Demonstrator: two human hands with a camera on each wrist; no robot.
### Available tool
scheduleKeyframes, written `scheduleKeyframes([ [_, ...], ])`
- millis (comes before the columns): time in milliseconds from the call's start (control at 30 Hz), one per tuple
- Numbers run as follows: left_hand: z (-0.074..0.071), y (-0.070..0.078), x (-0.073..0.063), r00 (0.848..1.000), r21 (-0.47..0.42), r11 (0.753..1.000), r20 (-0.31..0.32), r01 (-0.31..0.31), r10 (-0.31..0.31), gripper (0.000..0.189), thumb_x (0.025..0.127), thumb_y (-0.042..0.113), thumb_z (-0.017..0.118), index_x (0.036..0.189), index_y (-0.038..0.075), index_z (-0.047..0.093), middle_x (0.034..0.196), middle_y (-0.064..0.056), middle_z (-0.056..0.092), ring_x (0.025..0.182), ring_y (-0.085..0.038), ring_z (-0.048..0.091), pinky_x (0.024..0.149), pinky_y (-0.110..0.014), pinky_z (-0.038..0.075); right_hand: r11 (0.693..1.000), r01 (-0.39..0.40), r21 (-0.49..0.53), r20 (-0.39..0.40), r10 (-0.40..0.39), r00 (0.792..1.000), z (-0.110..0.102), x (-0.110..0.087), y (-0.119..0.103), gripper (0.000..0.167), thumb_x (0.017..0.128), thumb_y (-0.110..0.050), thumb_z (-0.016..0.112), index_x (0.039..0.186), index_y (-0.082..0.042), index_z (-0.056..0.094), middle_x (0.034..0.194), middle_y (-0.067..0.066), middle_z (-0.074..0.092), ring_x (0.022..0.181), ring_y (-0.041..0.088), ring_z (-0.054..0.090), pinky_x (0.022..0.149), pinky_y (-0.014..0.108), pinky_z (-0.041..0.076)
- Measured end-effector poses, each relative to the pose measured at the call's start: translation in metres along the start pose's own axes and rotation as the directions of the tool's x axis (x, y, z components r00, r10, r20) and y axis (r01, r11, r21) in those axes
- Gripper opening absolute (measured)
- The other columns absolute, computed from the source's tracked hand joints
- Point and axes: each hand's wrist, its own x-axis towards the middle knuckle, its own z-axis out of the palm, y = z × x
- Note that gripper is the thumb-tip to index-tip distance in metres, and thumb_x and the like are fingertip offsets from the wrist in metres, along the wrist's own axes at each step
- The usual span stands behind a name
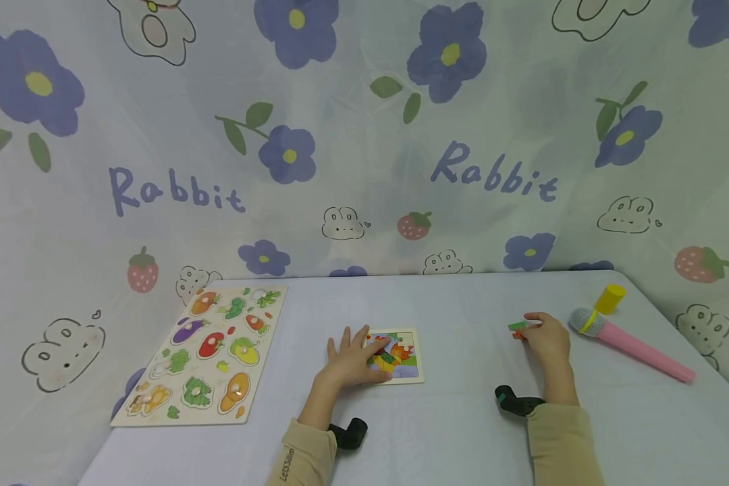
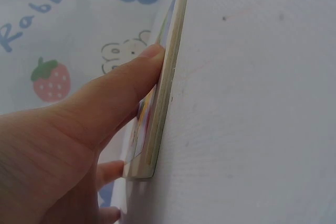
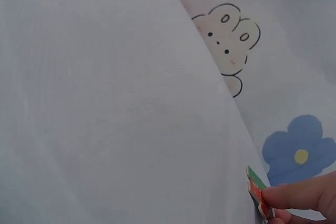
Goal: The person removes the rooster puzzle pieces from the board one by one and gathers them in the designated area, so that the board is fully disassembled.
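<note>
In the head view a small framed picture puzzle (image 1: 408,368) lies on the table, with bright red, yellow and green shapes inside a pale wooden border. My left hand (image 1: 347,361) rests over its left part with spread fingers, hiding some of the picture. The left wrist view shows the thumb (image 2: 126,85) lying along the puzzle's near edge (image 2: 167,87). To the right, my right hand (image 1: 548,341) pinches a small green and orange-red puzzle piece (image 1: 516,328) above the table. That piece (image 3: 257,190) is held between thumb and fingertips in the right wrist view.
A wooden vegetable knob puzzle board (image 1: 203,361) lies at the table's left. On the right is a toy microphone with a pink handle (image 1: 644,352), beside a yellow cylinder (image 1: 611,299). A printed curtain (image 1: 364,148) hangs behind the white table (image 1: 449,432).
</note>
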Motion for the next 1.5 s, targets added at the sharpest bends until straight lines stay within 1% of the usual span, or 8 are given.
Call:
scheduleKeyframes([
  [267, -0.001, 0.000, 0.000, 1.000, 0.009, 1.000, -0.003, -0.002, 0.002, 0.070, 0.077, 0.054, 0.065, 0.139, 0.031, 0.042, 0.152, -0.013, 0.019, 0.137, -0.048, 0.005, 0.101, -0.069, 0.000, 0.999, 0.020, -0.035, -0.029, -0.021, 0.999, 0.003, 0.000, 0.001, 0.039, 0.082, -0.009, 0.059, 0.117, 0.007, 0.053, 0.098, 0.027, 0.059, 0.085, 0.039, 0.054, 0.070, 0.045, 0.042],
  [367, -0.002, 0.001, 0.000, 1.000, 0.015, 1.000, -0.003, -0.003, 0.003, 0.070, 0.077, 0.054, 0.065, 0.139, 0.031, 0.042, 0.152, -0.014, 0.019, 0.136, -0.048, 0.006, 0.101, -0.069, 0.001, 1.000, 0.031, 0.003, -0.058, -0.031, 0.998, 0.004, -0.001, -0.001, 0.038, 0.084, -0.011, 0.058, 0.118, 0.005, 0.054, 0.099, 0.026, 0.060, 0.085, 0.037, 0.055, 0.066, 0.039, 0.041],
  [567, -0.003, 0.002, -0.001, 1.000, 0.019, 1.000, -0.004, -0.006, 0.006, 0.070, 0.077, 0.054, 0.065, 0.139, 0.030, 0.043, 0.151, -0.014, 0.020, 0.136, -0.049, 0.006, 0.101, -0.070, 0.002, 0.970, 0.025, 0.243, -0.064, -0.010, 0.998, 0.006, 0.000, -0.011, 0.038, 0.088, -0.015, 0.060, 0.123, 0.001, 0.055, 0.105, 0.022, 0.061, 0.078, 0.016, 0.058, 0.058, 0.021, 0.044],
  [667, -0.004, 0.002, -0.001, 1.000, 0.016, 1.000, -0.006, -0.004, 0.004, 0.070, 0.077, 0.054, 0.065, 0.139, 0.030, 0.043, 0.152, -0.014, 0.020, 0.136, -0.049, 0.006, 0.101, -0.070, 0.002, 0.933, -0.001, 0.361, -0.032, 0.014, 0.999, 0.007, 0.001, -0.018, 0.041, 0.088, -0.016, 0.061, 0.125, 0.000, 0.054, 0.100, 0.012, 0.061, 0.066, 0.007, 0.055, 0.056, 0.021, 0.047],
  [767, -0.004, 0.002, -0.001, 1.000, 0.014, 1.000, -0.004, -0.002, 0.002, 0.070, 0.077, 0.054, 0.065, 0.139, 0.030, 0.042, 0.152, -0.014, 0.019, 0.136, -0.048, 0.006, 0.101, -0.069, 0.002, 0.905, -0.016, 0.425, -0.007, 0.021, 1.000, 0.010, 0.000, -0.026, 0.042, 0.088, -0.016, 0.061, 0.126, 0.000, 0.052, 0.097, 0.005, 0.059, 0.062, 0.008, 0.054, 0.056, 0.023, 0.048],
  [1000, -0.005, 0.002, -0.001, 1.000, 0.012, 1.000, -0.003, -0.005, 0.005, 0.070, 0.077, 0.054, 0.065, 0.138, 0.030, 0.042, 0.152, -0.014, 0.019, 0.136, -0.049, 0.007, 0.101, -0.070, 0.002, 0.893, 0.038, 0.449, 0.027, -0.056, 0.998, 0.025, 0.000, -0.041, 0.041, 0.089, -0.016, 0.061, 0.126, 0.001, 0.053, 0.103, 0.010, 0.059, 0.075, 0.002, 0.053, 0.066, 0.020, 0.047],
  [1267, -0.004, 0.002, -0.001, 1.000, 0.006, 1.000, -0.001, 0.002, -0.002, 0.070, 0.077, 0.054, 0.066, 0.138, 0.030, 0.042, 0.152, -0.014, 0.019, 0.136, -0.048, 0.006, 0.100, -0.070, 0.002, 0.884, 0.115, 0.452, 0.064, -0.161, 0.985, 0.045, -0.004, -0.057, 0.037, 0.088, -0.012, 0.061, 0.121, 0.003, 0.055, 0.101, 0.015, 0.062, 0.074, 0.002, 0.054, 0.064, 0.020, 0.047],
  [1500, -0.004, 0.003, -0.003, 1.000, 0.010, 1.000, 0.001, 0.006, -0.007, 0.069, 0.077, 0.054, 0.066, 0.138, 0.030, 0.043, 0.152, -0.013, 0.020, 0.136, -0.048, 0.006, 0.101, -0.070, 0.002, 0.879, 0.123, 0.461, 0.093, -0.186, 0.978, 0.059, -0.010, -0.067, 0.035, 0.088, -0.011, 0.061, 0.119, 0.004, 0.056, 0.100, 0.015, 0.061, 0.074, 0.005, 0.053, 0.066, 0.026, 0.047],
])
